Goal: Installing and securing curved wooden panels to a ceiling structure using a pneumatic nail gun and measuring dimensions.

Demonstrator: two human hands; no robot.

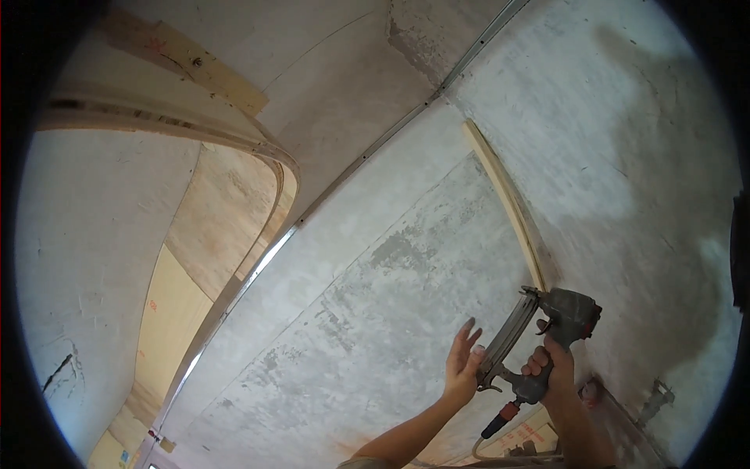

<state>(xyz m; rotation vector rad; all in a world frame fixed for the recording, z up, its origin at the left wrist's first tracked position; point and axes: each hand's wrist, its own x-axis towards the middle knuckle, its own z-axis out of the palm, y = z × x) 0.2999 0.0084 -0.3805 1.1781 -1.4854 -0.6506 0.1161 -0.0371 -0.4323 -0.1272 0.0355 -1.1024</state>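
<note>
Head view: right hand [549, 361] grip pinching grey metal nail gun [547, 328] against thin wooden strip [506, 199]; left hand [464, 361] spread.

An unfinished room under renovation: bare patchy plaster walls [367, 313], a thin wooden strip [504, 199] fixed up them, plywood panelling [226, 227] along an opening, and a nail gun [547, 336] in use.
</note>
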